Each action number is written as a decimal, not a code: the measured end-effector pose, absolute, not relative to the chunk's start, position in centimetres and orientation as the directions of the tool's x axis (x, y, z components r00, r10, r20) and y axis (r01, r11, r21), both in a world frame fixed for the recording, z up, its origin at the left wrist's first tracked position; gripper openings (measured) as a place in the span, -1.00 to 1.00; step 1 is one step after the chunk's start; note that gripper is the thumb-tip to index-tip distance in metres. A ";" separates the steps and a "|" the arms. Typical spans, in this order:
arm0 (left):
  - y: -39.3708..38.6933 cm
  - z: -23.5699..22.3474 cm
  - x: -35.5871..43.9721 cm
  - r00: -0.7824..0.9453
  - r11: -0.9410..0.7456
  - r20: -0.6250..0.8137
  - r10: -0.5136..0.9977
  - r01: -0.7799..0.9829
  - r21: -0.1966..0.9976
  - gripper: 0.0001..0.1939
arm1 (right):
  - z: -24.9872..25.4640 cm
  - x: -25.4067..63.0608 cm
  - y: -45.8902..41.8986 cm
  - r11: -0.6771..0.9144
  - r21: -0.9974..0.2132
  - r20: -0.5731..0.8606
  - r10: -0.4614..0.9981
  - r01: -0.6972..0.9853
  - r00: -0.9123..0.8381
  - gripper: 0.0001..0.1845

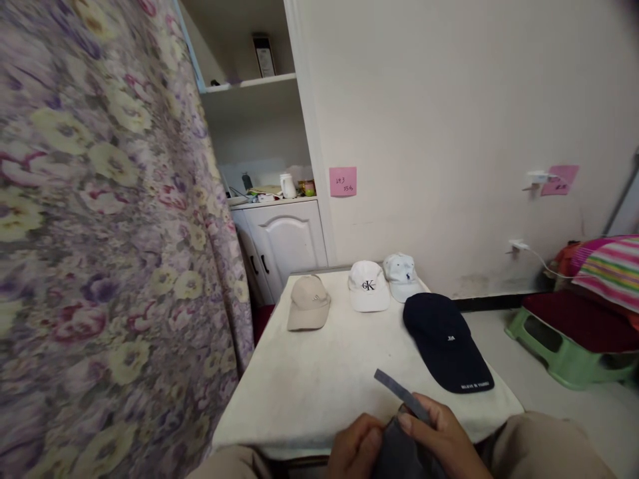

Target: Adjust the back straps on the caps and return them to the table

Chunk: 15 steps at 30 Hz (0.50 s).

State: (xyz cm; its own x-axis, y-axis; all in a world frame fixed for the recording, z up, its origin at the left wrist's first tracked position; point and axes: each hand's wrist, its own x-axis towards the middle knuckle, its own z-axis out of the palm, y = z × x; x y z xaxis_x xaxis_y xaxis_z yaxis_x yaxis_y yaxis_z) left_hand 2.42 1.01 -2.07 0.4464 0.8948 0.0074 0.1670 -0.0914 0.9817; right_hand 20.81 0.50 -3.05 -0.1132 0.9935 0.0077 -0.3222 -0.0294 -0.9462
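Observation:
At the bottom edge of the view my left hand [355,444] and my right hand [442,438] are both closed on a grey cap [399,452], whose thin strap [399,392] sticks up and to the left from my right fingers. On the white table [319,386] ahead lie a beige cap [308,303], a white cap with a black logo [368,286], a pale blue-white cap [402,274] and a navy cap [446,342], the navy one nearest my right hand.
A floral curtain [100,253] fills the left side. Behind the table stand a white cupboard [284,243] with small items on top and a shelf above. To the right are a green stool [564,346] with a red cushion, striped bedding and wall chargers.

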 end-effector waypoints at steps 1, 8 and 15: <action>1.1 -2.1 2.9 0.446 -0.090 0.017 0.895 0.143 0.986 -0.43 | -3.1 20.6 0.5 -0.026 -0.958 0.009 0.992 -0.286 -0.123 -0.52; 1.5 -2.8 3.0 0.425 0.127 -0.087 0.901 -0.067 0.990 -0.49 | -3.4 21.3 0.6 -0.020 -0.979 0.014 0.987 -0.202 -0.162 -0.42; 1.1 -2.8 2.2 0.406 0.282 -0.183 0.895 -0.200 0.938 -0.52 | -3.3 22.8 0.5 -0.004 -0.958 0.027 0.994 -0.288 -0.104 -0.51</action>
State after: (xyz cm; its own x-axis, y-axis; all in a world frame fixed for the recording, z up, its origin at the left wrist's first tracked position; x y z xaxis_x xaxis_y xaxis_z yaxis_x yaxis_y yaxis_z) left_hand 2.21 1.12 -2.76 0.4058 0.8954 -0.1832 -0.1998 0.2825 0.9382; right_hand 22.78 0.46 -3.30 -0.1044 0.9942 0.0270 -0.2882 -0.0043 -0.9576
